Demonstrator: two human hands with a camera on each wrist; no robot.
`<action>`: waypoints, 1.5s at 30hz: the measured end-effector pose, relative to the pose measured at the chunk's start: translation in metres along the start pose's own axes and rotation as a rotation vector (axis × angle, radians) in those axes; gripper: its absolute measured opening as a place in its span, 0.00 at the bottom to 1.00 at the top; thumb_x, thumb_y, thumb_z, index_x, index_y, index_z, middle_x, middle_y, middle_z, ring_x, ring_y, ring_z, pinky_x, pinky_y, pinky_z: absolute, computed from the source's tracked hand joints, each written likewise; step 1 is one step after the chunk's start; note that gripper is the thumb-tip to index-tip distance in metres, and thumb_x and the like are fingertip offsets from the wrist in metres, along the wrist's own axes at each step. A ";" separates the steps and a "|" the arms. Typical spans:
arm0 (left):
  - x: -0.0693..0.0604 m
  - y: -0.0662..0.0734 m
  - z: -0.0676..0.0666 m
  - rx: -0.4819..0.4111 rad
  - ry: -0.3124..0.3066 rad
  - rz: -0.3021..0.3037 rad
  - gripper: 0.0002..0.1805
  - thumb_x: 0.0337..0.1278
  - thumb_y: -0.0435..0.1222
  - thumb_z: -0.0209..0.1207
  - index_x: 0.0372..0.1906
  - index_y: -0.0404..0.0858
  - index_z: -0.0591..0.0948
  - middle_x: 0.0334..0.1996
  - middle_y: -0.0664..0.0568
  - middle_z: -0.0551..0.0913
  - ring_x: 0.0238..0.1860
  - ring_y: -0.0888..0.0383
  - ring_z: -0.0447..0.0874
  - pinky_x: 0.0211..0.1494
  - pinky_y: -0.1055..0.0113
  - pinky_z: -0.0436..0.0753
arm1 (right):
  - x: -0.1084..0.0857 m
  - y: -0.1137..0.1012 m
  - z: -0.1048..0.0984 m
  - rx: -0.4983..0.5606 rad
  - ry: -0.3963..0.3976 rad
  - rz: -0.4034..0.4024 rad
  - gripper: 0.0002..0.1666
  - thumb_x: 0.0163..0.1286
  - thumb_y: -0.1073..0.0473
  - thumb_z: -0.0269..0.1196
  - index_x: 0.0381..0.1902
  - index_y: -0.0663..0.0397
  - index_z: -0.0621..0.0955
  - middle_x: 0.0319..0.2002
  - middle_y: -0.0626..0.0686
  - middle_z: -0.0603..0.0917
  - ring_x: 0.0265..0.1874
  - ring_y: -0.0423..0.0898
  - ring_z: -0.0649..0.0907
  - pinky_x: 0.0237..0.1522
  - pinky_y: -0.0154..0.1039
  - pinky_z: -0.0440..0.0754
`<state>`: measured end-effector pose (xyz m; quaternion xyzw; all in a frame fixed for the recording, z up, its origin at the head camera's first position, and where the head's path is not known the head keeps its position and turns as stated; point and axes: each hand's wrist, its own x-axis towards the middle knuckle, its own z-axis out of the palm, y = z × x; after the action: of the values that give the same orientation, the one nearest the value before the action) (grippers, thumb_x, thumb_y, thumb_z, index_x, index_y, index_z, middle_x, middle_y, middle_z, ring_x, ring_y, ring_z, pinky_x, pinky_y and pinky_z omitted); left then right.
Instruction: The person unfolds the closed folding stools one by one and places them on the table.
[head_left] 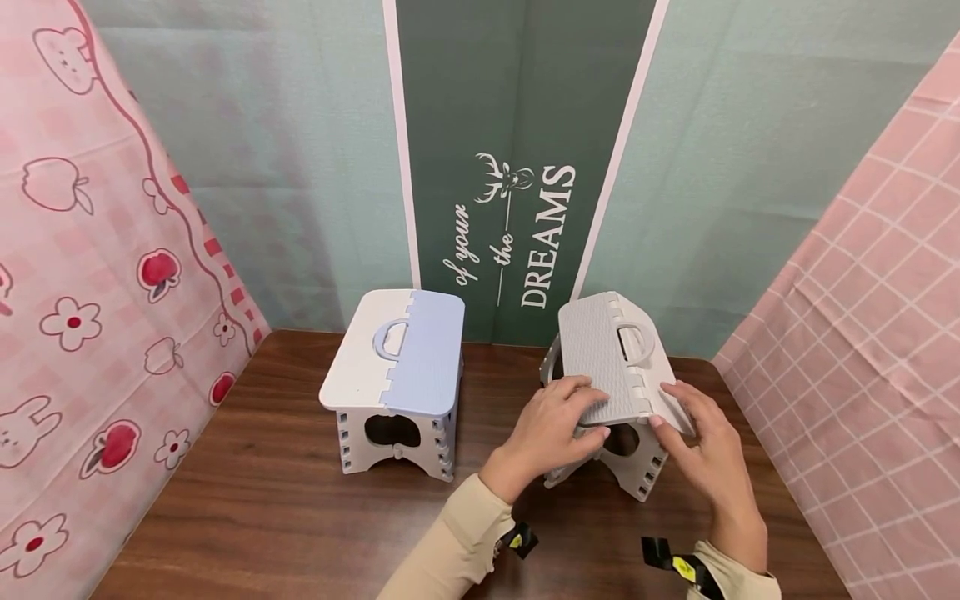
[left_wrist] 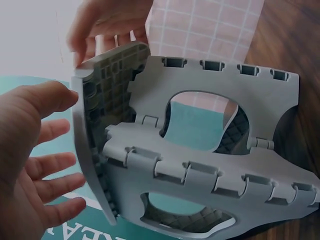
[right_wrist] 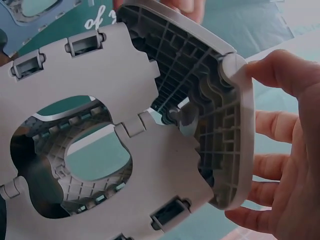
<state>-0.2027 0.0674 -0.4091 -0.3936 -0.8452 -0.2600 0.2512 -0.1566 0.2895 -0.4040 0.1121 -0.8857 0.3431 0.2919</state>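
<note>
A folding step stool (head_left: 600, 358) with a grey half and a white half on top stands at the right. Its two top halves slope down from the middle seam, like a low roof. My left hand (head_left: 551, 421) rests on the near left corner of the grey half, fingers spread. Against the white half lies my right hand (head_left: 708, 437), its thumb at the near end of the seam. In the right wrist view that thumb (right_wrist: 280, 70) touches the hinge end, and the ribbed underside (right_wrist: 220, 145) shows. The front leg panel (left_wrist: 220, 85) looks bent at its middle hinge.
A second folding stool (head_left: 356, 350), white and blue with a flat top, stands upright to the left on the brown wooden table (head_left: 300, 533). Behind the table hangs a green cloth (head_left: 487, 83) with lettering. Pink patterned cloths (head_left: 67, 292) border both sides.
</note>
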 end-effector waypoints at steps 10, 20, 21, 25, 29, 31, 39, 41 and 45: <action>0.009 0.000 0.010 -0.050 0.000 0.080 0.15 0.56 0.41 0.57 0.48 0.46 0.81 0.50 0.51 0.76 0.52 0.55 0.72 0.58 0.69 0.66 | 0.004 -0.005 0.009 0.016 -0.025 -0.002 0.20 0.58 0.64 0.64 0.50 0.60 0.79 0.53 0.66 0.74 0.53 0.66 0.69 0.46 0.66 0.62; 0.011 -0.002 0.008 -0.084 -0.015 0.081 0.14 0.54 0.39 0.57 0.48 0.47 0.81 0.49 0.52 0.76 0.52 0.57 0.71 0.59 0.69 0.65 | 0.005 -0.004 0.014 0.002 0.014 -0.040 0.20 0.56 0.65 0.64 0.48 0.60 0.79 0.50 0.65 0.76 0.50 0.65 0.70 0.45 0.64 0.62; 0.011 -0.002 0.008 -0.083 -0.018 0.081 0.14 0.54 0.39 0.57 0.48 0.47 0.81 0.49 0.52 0.76 0.52 0.57 0.71 0.59 0.69 0.66 | 0.005 -0.004 0.014 0.003 0.015 -0.043 0.20 0.56 0.65 0.64 0.48 0.60 0.79 0.50 0.65 0.76 0.50 0.65 0.70 0.45 0.64 0.62; 0.013 -0.001 0.006 -0.061 -0.040 0.087 0.15 0.55 0.39 0.57 0.49 0.48 0.81 0.49 0.53 0.76 0.51 0.57 0.71 0.58 0.69 0.66 | 0.006 -0.003 0.012 0.004 0.019 -0.050 0.20 0.55 0.65 0.65 0.48 0.59 0.80 0.50 0.65 0.76 0.50 0.65 0.70 0.45 0.64 0.62; 0.015 0.000 0.004 -0.026 -0.083 0.085 0.16 0.55 0.40 0.56 0.50 0.49 0.80 0.50 0.54 0.75 0.52 0.59 0.71 0.58 0.71 0.65 | 0.006 0.001 0.010 0.011 0.015 -0.054 0.20 0.54 0.65 0.66 0.48 0.59 0.80 0.50 0.65 0.76 0.49 0.65 0.70 0.44 0.63 0.62; 0.015 0.000 0.003 -0.017 -0.103 0.083 0.16 0.55 0.40 0.56 0.50 0.50 0.80 0.49 0.55 0.75 0.51 0.60 0.70 0.58 0.71 0.65 | 0.005 0.002 0.010 0.010 0.002 -0.050 0.20 0.54 0.65 0.66 0.47 0.59 0.80 0.50 0.64 0.76 0.49 0.65 0.70 0.44 0.62 0.62; 0.016 0.000 0.001 -0.003 -0.130 0.094 0.16 0.53 0.40 0.56 0.49 0.50 0.81 0.47 0.56 0.76 0.50 0.61 0.70 0.57 0.71 0.66 | 0.003 0.002 0.007 -0.012 -0.025 -0.060 0.20 0.53 0.64 0.66 0.46 0.59 0.80 0.50 0.65 0.75 0.49 0.67 0.69 0.44 0.63 0.61; 0.016 0.001 0.002 0.003 -0.129 0.097 0.16 0.53 0.40 0.56 0.49 0.50 0.81 0.47 0.56 0.76 0.50 0.62 0.70 0.57 0.71 0.66 | 0.003 0.001 0.007 -0.012 -0.023 -0.066 0.21 0.52 0.64 0.67 0.46 0.59 0.80 0.50 0.66 0.75 0.49 0.67 0.69 0.45 0.63 0.61; 0.016 0.001 0.002 0.021 -0.129 0.094 0.16 0.53 0.40 0.56 0.48 0.51 0.81 0.47 0.57 0.76 0.51 0.62 0.70 0.56 0.70 0.67 | 0.003 0.002 0.006 -0.013 -0.027 -0.065 0.21 0.51 0.64 0.68 0.46 0.59 0.81 0.51 0.66 0.75 0.49 0.68 0.69 0.43 0.63 0.61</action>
<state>-0.2111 0.0777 -0.4004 -0.4463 -0.8428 -0.2131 0.2123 -0.1622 0.2864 -0.4070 0.1433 -0.8878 0.3260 0.2915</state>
